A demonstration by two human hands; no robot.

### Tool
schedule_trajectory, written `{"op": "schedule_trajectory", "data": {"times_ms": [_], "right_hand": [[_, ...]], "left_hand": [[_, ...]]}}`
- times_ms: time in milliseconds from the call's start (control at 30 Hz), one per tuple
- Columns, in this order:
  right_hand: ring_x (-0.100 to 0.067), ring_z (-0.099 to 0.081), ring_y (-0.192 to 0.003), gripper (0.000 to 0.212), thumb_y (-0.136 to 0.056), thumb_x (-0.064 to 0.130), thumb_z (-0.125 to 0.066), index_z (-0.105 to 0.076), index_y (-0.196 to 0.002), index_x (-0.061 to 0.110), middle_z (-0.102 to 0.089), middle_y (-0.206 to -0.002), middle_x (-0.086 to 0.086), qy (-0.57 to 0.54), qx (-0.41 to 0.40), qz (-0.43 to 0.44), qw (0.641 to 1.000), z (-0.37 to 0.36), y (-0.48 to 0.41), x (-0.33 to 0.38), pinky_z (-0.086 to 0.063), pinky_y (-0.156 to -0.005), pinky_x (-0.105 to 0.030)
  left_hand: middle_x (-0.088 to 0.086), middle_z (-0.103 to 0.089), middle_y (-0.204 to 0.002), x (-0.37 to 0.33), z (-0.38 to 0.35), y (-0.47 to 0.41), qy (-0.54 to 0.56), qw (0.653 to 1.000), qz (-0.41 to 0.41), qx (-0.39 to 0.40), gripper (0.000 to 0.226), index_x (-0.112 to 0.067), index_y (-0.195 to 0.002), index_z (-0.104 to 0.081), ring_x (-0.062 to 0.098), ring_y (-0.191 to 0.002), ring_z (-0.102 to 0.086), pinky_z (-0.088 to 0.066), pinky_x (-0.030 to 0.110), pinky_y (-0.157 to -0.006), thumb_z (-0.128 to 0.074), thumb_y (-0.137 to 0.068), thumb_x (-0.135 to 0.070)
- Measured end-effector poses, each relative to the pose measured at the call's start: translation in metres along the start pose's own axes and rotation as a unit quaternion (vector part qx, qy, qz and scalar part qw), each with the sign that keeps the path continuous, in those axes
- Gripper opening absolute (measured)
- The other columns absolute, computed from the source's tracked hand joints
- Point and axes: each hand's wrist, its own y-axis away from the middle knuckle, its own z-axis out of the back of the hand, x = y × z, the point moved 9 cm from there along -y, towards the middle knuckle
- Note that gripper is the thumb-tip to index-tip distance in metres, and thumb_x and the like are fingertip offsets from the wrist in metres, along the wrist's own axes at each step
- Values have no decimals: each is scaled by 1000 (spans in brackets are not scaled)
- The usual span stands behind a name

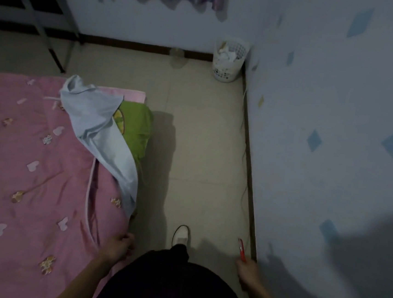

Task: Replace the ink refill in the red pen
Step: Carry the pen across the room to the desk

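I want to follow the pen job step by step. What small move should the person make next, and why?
Probably lift the right hand and bring the red pen toward the left hand, which could then grip its free end to open it. The pen hangs low beside the wall, held by one hand only, and the left hand seems to hold nothing.

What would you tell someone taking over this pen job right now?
Left hand: loosely curled, nothing visible in it, by the edge of the pink bed cover.
Right hand: grips the red pen, low near the wall.
Done: the pen is in hand. Whether its refill has been changed cannot be told from here.
Left: no spare refill is in view, so the swap probably still has to be done or checked.
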Motion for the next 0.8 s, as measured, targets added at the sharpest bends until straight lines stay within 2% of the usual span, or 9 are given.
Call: {"op": "schedule_trajectory", "data": {"times_ms": [67, 167, 233, 333, 500, 567, 667, 733, 800], "right_hand": [[-11, -33, -34, 23, -102, 38, -40, -48, -80, 37, -37, -38, 5, -6, -8, 5, 1000, 11, -14, 25, -24, -43, -20], [-15, -33, -39, 29, -101, 40, -43, -45, -73, 33, -34, -46, -1, 3, -40, -3, 999, 36, -45, 53, -24, -46, -24], [-16, -36, -42, 14, -100, 41, -43, -55, -93, 38, -38, -54, -4, 20, -38, 4, 999, 46, -56, 77, -27, -43, -23], [-17, -39, -40, 35, -98, 46, -42, -32, -114, 75, -42, -55, -5, 33, -50, 26, 998, 58, -80, 119, -30, -38, -20], [-16, -37, -36, 30, -94, 48, -48, -46, -124, 48, -40, -47, -3, 50, -25, 45, 997, 67, -127, 199, -29, -43, -23], [-20, -47, -44, 45, -101, 38, -46, -32, -143, 45, -50, -60, -10, 69, 0, 56, 996, 68, -151, 243, -30, -41, -22], [-24, -64, -78, 59, -104, 23, -46, -18, -153, 6, -68, -94, -16, 128, 25, 76, 989, 74, -194, 316, -38, -57, -28], [-15, -53, -62, 60, -105, 18, -42, 0, -146, 29, -55, -70, -3, 182, 57, 127, 973, 72, -215, 374, -35, -55, -25], [-13, -44, -50, 46, -103, 21, -43, -32, -146, 33, -43, -56, -1, 175, 59, 135, 974, 71, -232, 428, -36, -45, -21]], "left_hand": [[6, -55, -59, -49, 0, -26, -8, 1000, -26, 4, 27, -11, -75, -57, 14, -47, -47, -33, 22, -47, -42, -96, 0], [3, -55, -56, -115, 1, -60, -22, 998, -55, 11, 24, -9, -76, -60, 11, -45, -46, -34, 19, -45, -47, -95, -2], [8, -57, -61, -150, -1, -76, -25, 998, -58, 18, 21, -8, -80, -61, 15, -50, -49, -35, 23, -50, -48, -95, -3], [8, -55, -61, -196, -2, -105, -9, 998, -65, 20, 18, -6, -89, -60, 17, -49, -49, -35, 22, -49, -45, -96, 0], [5, -56, -55, -251, 4, -160, -6, 999, -50, 5, 16, -8, -87, -62, 12, -41, -48, -36, 19, -39, -50, -95, 0], [3, -58, -53, -268, 10, -183, -3, 999, -39, -6, 15, -9, -83, -62, 15, -45, -49, -36, 20, -42, -54, -94, -3], [4, -59, -52, -292, 24, -214, 15, 999, -21, -29, 14, -5, -83, -63, 18, -48, -51, -37, 19, -40, -54, -94, -2], [6, -60, -52, -305, 35, -232, 33, 998, 5, -44, 16, -4, -83, -63, 18, -46, -50, -35, 18, -38, -53, -94, -1], [5, -60, -50, -321, 46, -246, 53, 996, 23, -62, 16, -3, -81, -63, 16, -42, -49, -34, 16, -38, -53, -93, -1]]}}
